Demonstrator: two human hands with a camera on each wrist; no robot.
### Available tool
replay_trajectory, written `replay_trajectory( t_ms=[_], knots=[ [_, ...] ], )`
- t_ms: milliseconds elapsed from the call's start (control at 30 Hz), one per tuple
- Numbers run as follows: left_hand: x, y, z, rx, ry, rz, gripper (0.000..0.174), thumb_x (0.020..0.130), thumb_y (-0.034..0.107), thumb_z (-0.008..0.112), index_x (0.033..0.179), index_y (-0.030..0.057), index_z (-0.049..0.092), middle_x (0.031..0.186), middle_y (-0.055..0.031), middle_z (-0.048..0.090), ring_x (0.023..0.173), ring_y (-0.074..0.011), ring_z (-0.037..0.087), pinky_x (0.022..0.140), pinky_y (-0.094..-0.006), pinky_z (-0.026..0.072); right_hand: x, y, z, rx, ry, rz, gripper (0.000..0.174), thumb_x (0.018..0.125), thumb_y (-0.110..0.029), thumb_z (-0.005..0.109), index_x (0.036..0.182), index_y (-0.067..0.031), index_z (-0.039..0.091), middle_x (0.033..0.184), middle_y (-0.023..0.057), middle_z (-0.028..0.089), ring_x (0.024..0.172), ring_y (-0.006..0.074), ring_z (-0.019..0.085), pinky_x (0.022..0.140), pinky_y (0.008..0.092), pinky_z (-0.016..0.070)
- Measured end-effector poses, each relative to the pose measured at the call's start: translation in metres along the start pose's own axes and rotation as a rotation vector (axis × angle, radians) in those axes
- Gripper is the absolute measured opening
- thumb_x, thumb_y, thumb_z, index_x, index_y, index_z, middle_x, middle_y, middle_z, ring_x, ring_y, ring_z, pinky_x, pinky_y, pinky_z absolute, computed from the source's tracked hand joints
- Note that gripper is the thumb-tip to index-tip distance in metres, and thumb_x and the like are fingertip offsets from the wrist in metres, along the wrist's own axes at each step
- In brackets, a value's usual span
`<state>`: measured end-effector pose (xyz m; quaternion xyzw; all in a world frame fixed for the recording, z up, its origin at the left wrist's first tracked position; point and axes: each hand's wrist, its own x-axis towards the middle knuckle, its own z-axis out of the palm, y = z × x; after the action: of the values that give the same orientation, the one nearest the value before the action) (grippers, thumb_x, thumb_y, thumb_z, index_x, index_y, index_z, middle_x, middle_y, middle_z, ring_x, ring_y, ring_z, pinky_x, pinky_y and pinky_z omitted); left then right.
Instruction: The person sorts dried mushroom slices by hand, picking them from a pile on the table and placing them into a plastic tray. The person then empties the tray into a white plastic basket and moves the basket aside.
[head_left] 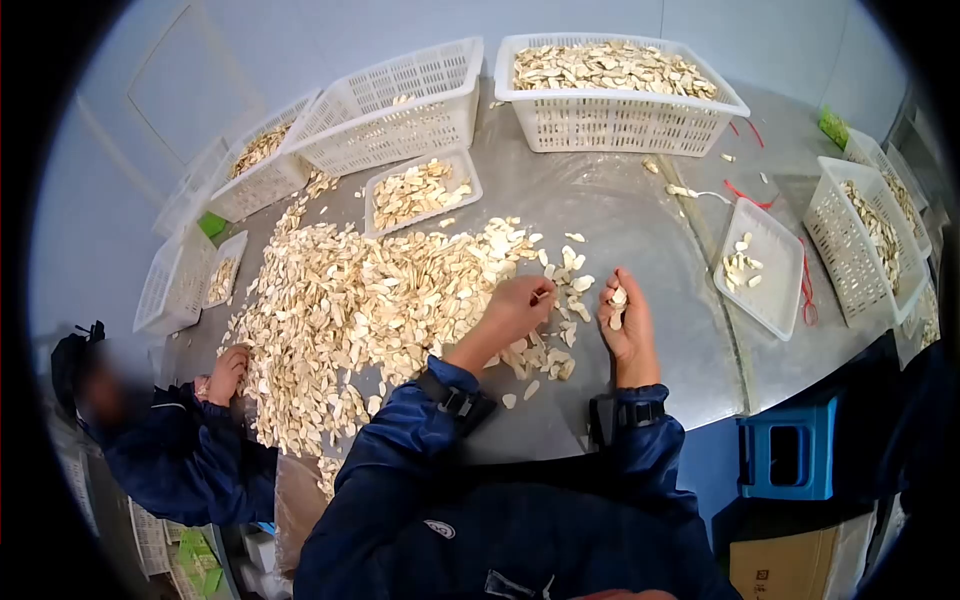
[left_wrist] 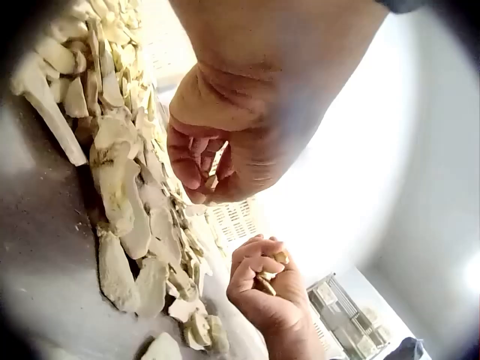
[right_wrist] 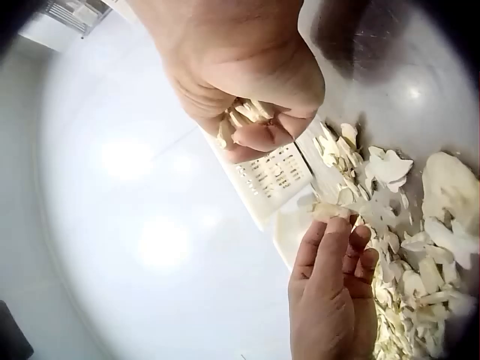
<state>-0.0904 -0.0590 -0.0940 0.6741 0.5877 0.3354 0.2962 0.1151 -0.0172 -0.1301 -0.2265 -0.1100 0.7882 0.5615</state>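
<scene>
Pretty big pile (head_left: 370,290) of slices left on the counter (head_left: 690,350), a slice (right_wrist: 330,211) was pinched in the left hand (head_left: 512,315) by its right edge, a few slices (head_left: 618,306) were gripped in the right hand (head_left: 630,335), and some more were held in a tray (head_left: 775,302) further right.

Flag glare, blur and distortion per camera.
Head: fisheye bowing, black corners, blurred patch over the head of the other person at left. Left wrist: background beyond the left hand blown out to white, dark corners. Right wrist: two washed-out bright patches beyond the right hand, smaller glint on the table.
</scene>
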Motion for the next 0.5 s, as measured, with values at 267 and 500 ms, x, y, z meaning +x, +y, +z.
replay_trajectory(
  t_ms=[267, 500],
  knots=[
    [0.003, 0.007, -0.007, -0.499, -0.155, -0.301, 0.032, 0.094, 0.014, 0.062, 0.121, -0.0029, 0.059, 0.091, -0.0073, 0.068, 0.083, -0.0126, 0.066, 0.07, -0.0252, 0.0525, -0.009, 0.005, 0.012, -0.334, 0.02, 0.032, 0.017, 0.093, -0.018, 0.064, 0.105, -0.0065, 0.058, 0.079, 0.0007, 0.056, 0.065, 0.01, 0.057, 0.048, 0.0194, 0.0451],
    [-0.003, 0.007, 0.0, -0.436, -0.151, -0.173, 0.026, 0.096, 0.012, 0.061, 0.117, -0.0033, 0.06, 0.095, -0.007, 0.068, 0.085, -0.0136, 0.067, 0.07, -0.0254, 0.053, -0.019, 0.009, 0.024, -0.542, -0.092, 0.087, 0.02, 0.093, -0.017, 0.063, 0.108, -0.0044, 0.06, 0.082, 0.0, 0.058, 0.064, 0.0093, 0.056, 0.052, 0.0223, 0.0455]
  ],
)
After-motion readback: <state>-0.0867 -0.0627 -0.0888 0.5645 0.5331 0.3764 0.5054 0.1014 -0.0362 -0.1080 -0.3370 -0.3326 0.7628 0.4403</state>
